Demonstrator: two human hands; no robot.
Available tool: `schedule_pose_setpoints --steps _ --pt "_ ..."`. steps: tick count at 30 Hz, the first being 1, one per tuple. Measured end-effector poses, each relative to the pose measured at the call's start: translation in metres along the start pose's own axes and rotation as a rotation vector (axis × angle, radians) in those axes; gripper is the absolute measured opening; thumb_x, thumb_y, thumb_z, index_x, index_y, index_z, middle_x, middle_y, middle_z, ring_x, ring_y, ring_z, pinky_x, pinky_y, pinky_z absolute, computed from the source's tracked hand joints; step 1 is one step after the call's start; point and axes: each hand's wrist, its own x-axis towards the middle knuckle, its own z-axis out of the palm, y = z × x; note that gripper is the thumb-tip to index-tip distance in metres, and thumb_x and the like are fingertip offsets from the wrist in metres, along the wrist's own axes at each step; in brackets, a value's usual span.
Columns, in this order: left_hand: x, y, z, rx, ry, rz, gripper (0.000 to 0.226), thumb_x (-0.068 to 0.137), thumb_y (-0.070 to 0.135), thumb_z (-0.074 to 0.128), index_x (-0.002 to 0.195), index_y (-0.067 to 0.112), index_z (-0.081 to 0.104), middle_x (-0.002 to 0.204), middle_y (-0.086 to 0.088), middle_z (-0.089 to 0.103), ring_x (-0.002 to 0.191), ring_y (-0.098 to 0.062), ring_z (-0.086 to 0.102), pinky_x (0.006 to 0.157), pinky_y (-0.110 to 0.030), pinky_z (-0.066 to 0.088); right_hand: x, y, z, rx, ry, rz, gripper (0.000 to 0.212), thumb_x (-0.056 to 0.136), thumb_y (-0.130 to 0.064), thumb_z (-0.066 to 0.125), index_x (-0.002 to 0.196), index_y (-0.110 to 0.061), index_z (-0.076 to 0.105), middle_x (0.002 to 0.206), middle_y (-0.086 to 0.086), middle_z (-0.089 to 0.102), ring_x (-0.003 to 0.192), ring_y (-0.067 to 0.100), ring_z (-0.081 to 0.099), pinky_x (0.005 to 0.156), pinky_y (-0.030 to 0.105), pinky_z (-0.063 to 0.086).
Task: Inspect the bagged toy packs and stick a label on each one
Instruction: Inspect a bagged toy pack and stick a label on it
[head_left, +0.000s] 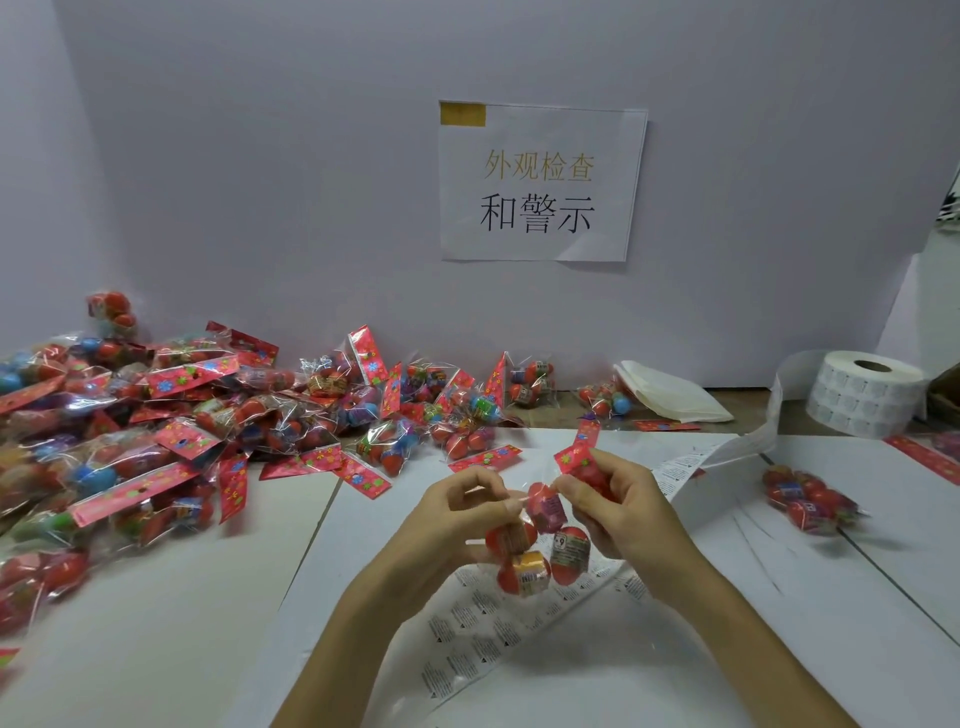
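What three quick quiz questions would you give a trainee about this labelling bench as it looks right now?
1. True or false: the left hand and the right hand both hold the same toy pack.
2. The label roll stands: A) at the far right, B) at the far left, C) between the hands.
3. Fill in: a lone pack lies on the table to the ___ of the hands.
Key: 1 true; 2 A; 3 right.

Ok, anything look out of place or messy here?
The label strip trails loose off the roll, twisting under the held toy pack. The lower right corner of the wall sign seems to curl away.
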Motion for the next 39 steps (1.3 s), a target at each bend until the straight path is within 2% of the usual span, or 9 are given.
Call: schedule_pose_setpoints --steps 4,7,12,18,22,25,31,36,39 --pt "-0.002 -0.001 0.006 0.126 -0.127 -0.112 0.043 0.081 0.043 0.077 0.119 0.023 0.069 0.116 -0.003 0.074 0.112 -0.025 0.07 0.096 -0.048 0.058 -0.003 -0.001 -0.002 -0.067 -0.107 -0.011 0.02 0.082 -0.036 0.076 0.084 -0.017 0.073 0.054 -0.003 0.043 0.043 0.009 0.035 0.04 0.019 0.029" --pt "-0.003 -0.001 0.011 0.267 -0.145 -0.097 0.044 0.082 0.047 0.074 0.117 0.021 0.072 0.115 -0.004 0.074 0.113 -0.023 0.069 0.1 -0.045 0.056 -0.004 -0.002 0.0 -0.118 -0.088 -0.009 0.009 0.087 -0.028 0.077 0.086 -0.019 0.075 0.057 -0.001 0.051 0.044 0.01 0.039 0.041 0.02 0.032" --pt "-0.001 -0.001 0.012 0.227 -0.012 0.008 0.018 0.077 0.035 0.073 0.089 0.022 0.077 0.092 -0.001 0.074 0.092 -0.011 0.07 0.085 -0.03 0.056 -0.002 -0.005 0.002 0.098 0.04 0.089 0.024 0.081 -0.046 0.078 0.092 -0.024 0.075 0.083 0.004 0.069 0.064 0.019 0.065 0.05 0.035 0.052" --pt "0.004 -0.007 0.01 0.155 0.18 0.029 0.012 0.086 0.017 0.075 0.075 0.022 0.075 0.083 -0.005 0.072 0.08 -0.017 0.069 0.07 -0.034 0.058 -0.003 -0.002 0.008 0.161 -0.064 0.258 0.036 0.075 -0.049 0.076 0.105 -0.029 0.072 0.085 0.004 0.073 0.077 0.023 0.072 0.054 0.031 0.054" --pt "0.005 -0.007 0.008 0.124 0.272 0.037 0.012 0.089 0.015 0.074 0.079 0.02 0.077 0.082 -0.007 0.074 0.075 -0.019 0.072 0.064 -0.033 0.057 -0.005 0.001 0.013 0.095 -0.09 0.236 0.042 0.077 -0.047 0.077 0.107 -0.019 0.073 0.097 0.005 0.076 0.09 0.022 0.074 0.067 0.033 0.058" --pt "0.003 -0.006 0.007 0.105 0.291 0.038 0.009 0.089 0.014 0.075 0.083 0.02 0.079 0.084 -0.009 0.076 0.077 -0.019 0.076 0.061 -0.028 0.058 -0.006 0.003 0.016 0.055 -0.053 0.211 0.024 0.085 -0.037 0.079 0.098 -0.017 0.075 0.092 0.002 0.077 0.088 0.017 0.074 0.07 0.03 0.057" --pt "0.002 -0.007 0.012 0.142 0.228 0.015 0.005 0.091 0.022 0.074 0.095 0.022 0.078 0.093 -0.007 0.078 0.084 -0.017 0.076 0.071 -0.036 0.063 -0.003 0.004 0.015 0.151 0.005 0.2 0.012 0.069 -0.028 0.074 0.07 -0.016 0.07 0.076 0.004 0.068 0.075 0.013 0.065 0.064 0.028 0.055" --pt "0.003 -0.007 0.012 0.19 0.085 -0.089 0.048 0.079 0.047 0.081 0.121 0.03 0.065 0.115 -0.005 0.074 0.104 -0.026 0.073 0.089 -0.045 0.061 0.001 0.008 0.007 0.154 0.069 0.157 0.019 0.085 -0.013 0.072 0.067 -0.018 0.071 0.076 0.004 0.067 0.079 0.017 0.065 0.066 0.029 0.056" --pt "0.001 -0.01 0.014 0.148 -0.091 -0.106 0.049 0.082 0.027 0.085 0.125 0.025 0.063 0.108 -0.011 0.077 0.095 -0.033 0.076 0.079 -0.035 0.062 0.001 0.006 0.003 0.175 0.116 0.115 0.019 0.09 -0.016 0.069 0.072 -0.019 0.071 0.082 0.005 0.071 0.079 0.017 0.067 0.064 0.027 0.056"
